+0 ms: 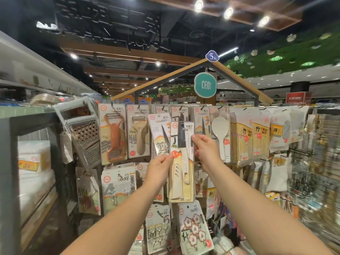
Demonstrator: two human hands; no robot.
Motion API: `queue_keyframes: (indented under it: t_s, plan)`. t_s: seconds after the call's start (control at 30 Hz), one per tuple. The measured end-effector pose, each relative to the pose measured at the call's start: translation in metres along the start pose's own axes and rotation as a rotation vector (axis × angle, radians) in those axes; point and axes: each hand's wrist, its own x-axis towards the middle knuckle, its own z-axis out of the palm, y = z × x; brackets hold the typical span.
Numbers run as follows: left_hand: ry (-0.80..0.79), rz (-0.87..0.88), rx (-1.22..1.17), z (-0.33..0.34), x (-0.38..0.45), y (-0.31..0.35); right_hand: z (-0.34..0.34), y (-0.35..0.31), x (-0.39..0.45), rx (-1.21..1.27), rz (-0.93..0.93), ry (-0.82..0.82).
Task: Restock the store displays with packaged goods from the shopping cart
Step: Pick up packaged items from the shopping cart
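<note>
Left hand: the left hand [160, 167] pinches the lower left edge of the knife pack [182, 162], thumb on the glossy front beside a round red price sticker.
Right hand: the right hand [206, 150] grips the pack's right edge higher up, fingers curled round it.
Knife pack: a tall, flat card under clear plastic, held upright between both hands in front of the hanging display; it holds a dark blade, a cream handle and a cream slotted sheath.
Left of the left hand: a scissors pack [159, 137], two peeler packs [112, 133] and a perforated metal grater [83, 138].
Right of the right hand: a smooth white rice paddle [219, 131] and yellow bamboo-stick packs [242, 140].
Below the hands: sticky hook packs [195, 230] with flower-shaped hooks.
</note>
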Motion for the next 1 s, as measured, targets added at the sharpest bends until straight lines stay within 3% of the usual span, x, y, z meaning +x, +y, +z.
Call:
queue_keyframes:
  t_s: [0.27, 0.4, 0.7, 0.87, 1.0]
  plan:
    - [0.021, 0.072, -0.039, -0.001, 0.013, 0.009, 0.002, -0.007, 0.010, -0.095, -0.172, 0.060]
    - [0.012, 0.033, -0.004, -0.009, 0.018, 0.003, -0.003, 0.010, 0.012, -0.110, -0.044, 0.047]
    - [0.023, 0.013, -0.058, -0.009, 0.024, 0.008, -0.001, 0.012, 0.007, -0.152, -0.033, -0.029]
    - [0.114, 0.020, -0.084, -0.003, 0.033, 0.017, -0.002, 0.025, -0.006, -0.285, 0.044, -0.188]
    - [0.094, 0.064, -0.066, 0.001, 0.038, 0.028, 0.004, 0.022, 0.007, -0.194, 0.086, -0.130]
